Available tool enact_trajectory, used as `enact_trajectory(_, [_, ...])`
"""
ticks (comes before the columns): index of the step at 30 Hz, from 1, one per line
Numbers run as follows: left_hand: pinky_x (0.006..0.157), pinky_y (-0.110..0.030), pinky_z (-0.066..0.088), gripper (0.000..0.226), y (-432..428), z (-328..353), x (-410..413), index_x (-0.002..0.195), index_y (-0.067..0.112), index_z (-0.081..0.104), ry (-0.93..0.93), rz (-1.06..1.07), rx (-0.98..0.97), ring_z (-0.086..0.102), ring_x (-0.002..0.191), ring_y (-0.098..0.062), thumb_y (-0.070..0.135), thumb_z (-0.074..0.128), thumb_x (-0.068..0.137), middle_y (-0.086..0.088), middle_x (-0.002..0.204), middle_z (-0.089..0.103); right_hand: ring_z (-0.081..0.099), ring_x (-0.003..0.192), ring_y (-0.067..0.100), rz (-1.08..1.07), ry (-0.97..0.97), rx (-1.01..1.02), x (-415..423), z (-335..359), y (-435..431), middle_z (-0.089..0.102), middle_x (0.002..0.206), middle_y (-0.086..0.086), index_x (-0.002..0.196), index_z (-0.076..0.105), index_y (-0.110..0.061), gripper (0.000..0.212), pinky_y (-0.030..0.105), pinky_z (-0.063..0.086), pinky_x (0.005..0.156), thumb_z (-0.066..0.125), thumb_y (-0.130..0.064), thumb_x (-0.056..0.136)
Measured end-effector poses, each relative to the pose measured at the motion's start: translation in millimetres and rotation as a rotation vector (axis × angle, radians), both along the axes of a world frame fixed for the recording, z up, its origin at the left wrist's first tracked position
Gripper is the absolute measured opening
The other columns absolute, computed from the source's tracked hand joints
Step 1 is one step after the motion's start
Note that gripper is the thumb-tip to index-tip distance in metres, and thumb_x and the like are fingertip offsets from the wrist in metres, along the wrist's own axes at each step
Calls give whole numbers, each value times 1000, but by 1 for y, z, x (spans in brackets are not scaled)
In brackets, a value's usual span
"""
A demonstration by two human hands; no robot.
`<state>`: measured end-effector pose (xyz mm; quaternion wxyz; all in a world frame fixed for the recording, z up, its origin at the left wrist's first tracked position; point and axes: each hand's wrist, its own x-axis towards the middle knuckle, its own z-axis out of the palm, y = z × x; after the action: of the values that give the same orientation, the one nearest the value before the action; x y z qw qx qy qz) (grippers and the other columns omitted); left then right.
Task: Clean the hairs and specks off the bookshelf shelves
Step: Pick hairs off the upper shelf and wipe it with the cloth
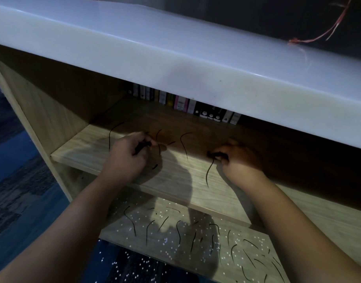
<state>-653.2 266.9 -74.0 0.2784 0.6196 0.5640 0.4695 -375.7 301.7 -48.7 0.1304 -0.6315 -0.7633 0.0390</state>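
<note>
Middle shelf [83, 149], hairs: left hand [130, 157], grip curled round a dark tuft [142, 145]; right hand [241, 160] pinching another tuft [216, 154]; nearest loose hair [159, 139] just right of left fingertips, lying front-to-back; lower shelf [142, 242] uncleaned.

Our left hand [130, 154] pinches a hair clump [142, 145] on the upper shelf [83, 148]; right hand [238, 158] pinches a second clump [216, 155], one strand [208, 172] trailing. Loose hairs [184, 144] lie between them. Lower shelf [122, 235]: more hairs [178, 231] plus white specks [161, 216].
</note>
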Motion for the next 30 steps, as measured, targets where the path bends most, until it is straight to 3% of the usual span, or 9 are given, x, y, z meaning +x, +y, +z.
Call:
enact_trajectory(7, [78, -47, 55, 31, 1, 0, 1, 91, 33, 66, 63, -16, 33, 64, 87, -14, 5, 55, 91, 8, 97, 67, 57, 101, 14, 45, 3, 66, 0, 0, -33, 53, 118, -10, 110, 67, -38, 31, 25, 46, 79, 53, -20, 90])
enact_trajectory(13, [73, -50, 55, 30, -2, 3, 3, 90, 34, 66, 68, -1, 18, 64, 82, -19, 6, 55, 93, 8, 95, 66, 55, 107, 23, -15, -51, -13, -10, 8, 3, 51, 114, -4, 113, 66, -36, 29, 31, 46, 83, 53, -22, 91])
enact_trajectory(19, [75, -47, 56, 31, -3, 5, 1, 90, 35, 65, 81, 5, 24, 63, 85, -13, 7, 55, 93, 10, 97, 65, 54, 110, 21, 17, -61, -29, -5, 7, -1, 51, 117, -4, 112, 66, -37, 26, 31, 45, 85, 55, -25, 91])
enact_trajectory(24, [74, -46, 55, 36, 0, 2, 0, 87, 39, 64, 86, -7, 58, 63, 84, -14, 4, 55, 91, 9, 95, 66, 56, 94, 10, 113, -11, 50, 5, 3, -23, 52, 108, -14, 106, 68, -39, 23, 24, 45, 78, 60, -25, 89])
enact_trajectory(30, [69, -38, 54, 34, 1, 0, -2, 88, 38, 65, 88, -9, 66, 61, 81, -9, 5, 56, 91, 11, 94, 66, 56, 107, 24, -41, -46, -26, 11, 2, 4, 54, 115, -2, 107, 67, -35, 21, 37, 48, 90, 56, -29, 91])
